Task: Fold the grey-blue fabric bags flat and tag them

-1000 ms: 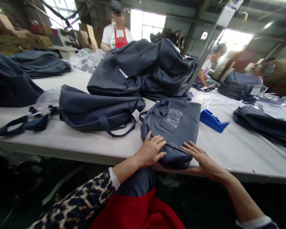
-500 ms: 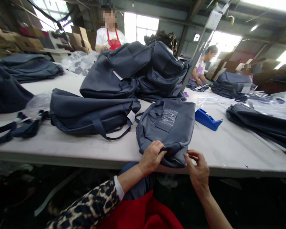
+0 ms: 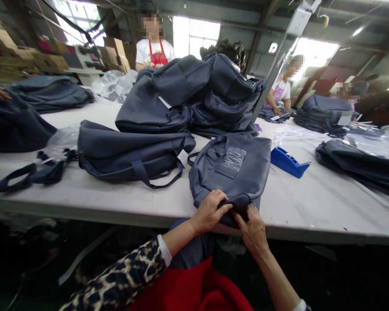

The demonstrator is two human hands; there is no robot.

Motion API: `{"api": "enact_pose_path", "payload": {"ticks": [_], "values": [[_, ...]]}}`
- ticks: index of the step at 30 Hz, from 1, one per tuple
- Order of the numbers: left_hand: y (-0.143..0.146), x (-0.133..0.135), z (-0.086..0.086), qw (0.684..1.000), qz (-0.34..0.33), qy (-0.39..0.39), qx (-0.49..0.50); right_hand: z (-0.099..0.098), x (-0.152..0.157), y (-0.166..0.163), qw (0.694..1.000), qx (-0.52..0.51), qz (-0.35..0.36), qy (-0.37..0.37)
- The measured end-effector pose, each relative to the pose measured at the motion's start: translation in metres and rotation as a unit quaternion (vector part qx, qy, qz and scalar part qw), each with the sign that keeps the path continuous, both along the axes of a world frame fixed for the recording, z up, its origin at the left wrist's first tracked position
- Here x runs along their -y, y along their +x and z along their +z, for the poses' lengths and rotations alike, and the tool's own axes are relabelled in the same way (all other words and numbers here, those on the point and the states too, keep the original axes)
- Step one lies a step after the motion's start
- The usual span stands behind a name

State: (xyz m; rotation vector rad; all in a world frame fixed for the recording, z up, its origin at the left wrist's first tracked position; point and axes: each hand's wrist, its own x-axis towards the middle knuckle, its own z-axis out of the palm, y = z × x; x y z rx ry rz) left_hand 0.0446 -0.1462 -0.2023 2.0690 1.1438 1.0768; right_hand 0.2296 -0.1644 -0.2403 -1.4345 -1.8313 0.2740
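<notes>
White worktable [image 3: 301, 205] here, cardboard boxes [image 3: 116, 47] far past our hands. We have a navy bag with a clear pocket [image 3: 236, 185] lying flat just beyond our hands, near the table edge, probably so both reach its end. Our left hand [image 3: 210, 212] pinches its near rim, seemingly steadying it; our right hand [image 3: 254, 230], just beside, grips there too, fingertips partly hidden. Blue tape dispenser [image 3: 289, 163] beyond the right hand, likely for easy reach.

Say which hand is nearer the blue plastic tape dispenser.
Right. On the clear-panelled navy bag, the right hand is in front and left of the dispenser; the left hand is farther left.
</notes>
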Motion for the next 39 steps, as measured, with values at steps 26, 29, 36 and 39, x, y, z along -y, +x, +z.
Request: {"api": "enact_pose_path", "payload": {"ticks": [26, 29, 36, 39], "values": [[-0.029, -0.082, -0.009, 0.980, -0.096, -0.118, -0.130, 0.010, 0.027, 0.011, 0.998, -0.007, 0.056, 0.042], [-0.008, -0.094, 0.005, 0.980, -0.163, -0.086, -0.071, -0.004, 0.038, 0.009, 0.997, 0.010, 0.046, 0.055], [0.024, -0.115, -0.004, 0.938, -0.213, -0.203, -0.181, -0.023, 0.041, 0.000, 0.993, 0.046, -0.002, 0.107], [0.024, -0.110, -0.010, 0.938, -0.187, -0.189, -0.221, -0.027, 0.035, -0.003, 0.991, 0.076, -0.033, 0.101]]}}
